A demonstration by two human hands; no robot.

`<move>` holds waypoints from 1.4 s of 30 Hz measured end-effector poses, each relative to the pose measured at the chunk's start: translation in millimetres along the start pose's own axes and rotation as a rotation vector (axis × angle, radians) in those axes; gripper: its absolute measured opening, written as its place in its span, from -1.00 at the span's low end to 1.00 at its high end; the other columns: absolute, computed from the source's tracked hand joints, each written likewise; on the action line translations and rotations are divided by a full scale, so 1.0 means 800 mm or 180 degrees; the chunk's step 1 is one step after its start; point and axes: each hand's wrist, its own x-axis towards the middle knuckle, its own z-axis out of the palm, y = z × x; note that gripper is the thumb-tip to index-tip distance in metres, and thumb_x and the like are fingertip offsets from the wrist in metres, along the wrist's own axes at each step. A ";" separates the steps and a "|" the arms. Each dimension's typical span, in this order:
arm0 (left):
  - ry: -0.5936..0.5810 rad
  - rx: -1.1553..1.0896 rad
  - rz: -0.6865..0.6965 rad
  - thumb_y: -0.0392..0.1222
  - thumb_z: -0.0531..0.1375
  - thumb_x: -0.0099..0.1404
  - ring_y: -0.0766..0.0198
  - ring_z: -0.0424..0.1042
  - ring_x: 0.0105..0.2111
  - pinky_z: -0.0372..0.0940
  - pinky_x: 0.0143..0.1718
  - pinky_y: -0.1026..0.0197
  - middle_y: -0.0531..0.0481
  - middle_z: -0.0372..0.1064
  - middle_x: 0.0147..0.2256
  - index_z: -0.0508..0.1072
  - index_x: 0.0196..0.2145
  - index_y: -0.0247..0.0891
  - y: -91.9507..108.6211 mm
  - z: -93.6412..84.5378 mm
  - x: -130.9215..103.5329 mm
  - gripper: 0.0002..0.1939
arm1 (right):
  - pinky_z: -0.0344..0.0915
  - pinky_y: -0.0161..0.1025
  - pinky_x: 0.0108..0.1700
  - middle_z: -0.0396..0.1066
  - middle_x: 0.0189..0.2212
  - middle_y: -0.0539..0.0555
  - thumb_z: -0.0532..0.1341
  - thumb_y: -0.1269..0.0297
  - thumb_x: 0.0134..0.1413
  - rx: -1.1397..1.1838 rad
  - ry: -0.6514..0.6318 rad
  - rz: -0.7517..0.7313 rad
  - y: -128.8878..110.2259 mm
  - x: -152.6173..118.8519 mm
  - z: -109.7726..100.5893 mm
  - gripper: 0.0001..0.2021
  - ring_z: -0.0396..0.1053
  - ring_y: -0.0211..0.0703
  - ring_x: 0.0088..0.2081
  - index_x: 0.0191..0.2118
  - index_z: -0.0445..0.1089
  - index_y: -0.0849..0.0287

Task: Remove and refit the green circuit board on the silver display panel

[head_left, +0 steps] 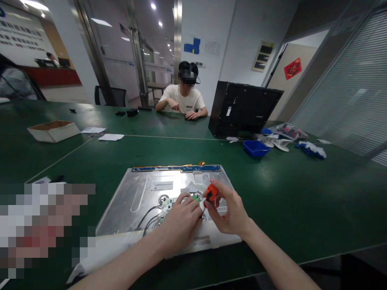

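A silvery display panel (121, 211) lies on the green table, with a blue circuit strip (177, 168) along its far edge. Near its middle sits a small green circuit board (167, 204) with black cables running from its left side. My left hand (180, 219) rests over the board, fingers bent and lying on it; whether anything is beneath them is hidden. In my right hand (228, 207) is an orange and black screwdriver (211, 193), pinched by its handle, its thin shaft slanting down to the right of my left fingers. The tip is hard to make out.
A black monitor (244, 108) stands at the back right, beside a blue tray (256, 148) and gloves (311, 149). An open box (54, 131) and papers (111, 137) are at the left. Another person (186, 96) sits across the table.
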 end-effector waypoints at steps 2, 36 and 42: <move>0.0005 -0.0017 0.0001 -0.32 0.05 0.33 0.10 0.34 -0.11 0.04 0.11 -0.09 -0.09 0.40 -0.19 0.40 -0.18 -0.24 0.000 0.000 0.000 -0.83 | 0.27 -0.36 -0.57 0.39 -0.43 -0.04 0.14 0.46 0.06 -0.0043 0.0081 -0.0063 0.000 0.001 0.001 -0.38 0.27 -0.32 -0.59 0.25 -0.03 0.10; -0.0016 -0.0037 0.0020 -0.34 0.04 0.28 0.09 0.34 -0.12 0.06 0.10 -0.09 -0.09 0.40 -0.20 0.39 -0.17 -0.24 0.000 0.000 -0.001 -0.80 | 0.25 -0.35 -0.58 0.35 -0.46 -0.05 0.14 0.44 0.06 -0.0059 0.0074 -0.0078 0.001 -0.001 0.002 -0.38 0.25 -0.30 -0.58 0.24 -0.05 0.11; 0.0061 -0.0084 0.0029 -0.34 0.04 0.28 0.11 0.34 -0.11 0.01 0.14 -0.08 -0.08 0.40 -0.21 0.40 -0.20 -0.23 -0.001 0.003 -0.003 -0.81 | 0.21 -0.34 -0.59 0.37 -0.42 -0.04 0.19 0.34 0.10 -0.0249 0.0122 -0.0143 0.001 0.003 0.001 -0.43 0.21 -0.32 -0.60 0.20 -0.01 0.09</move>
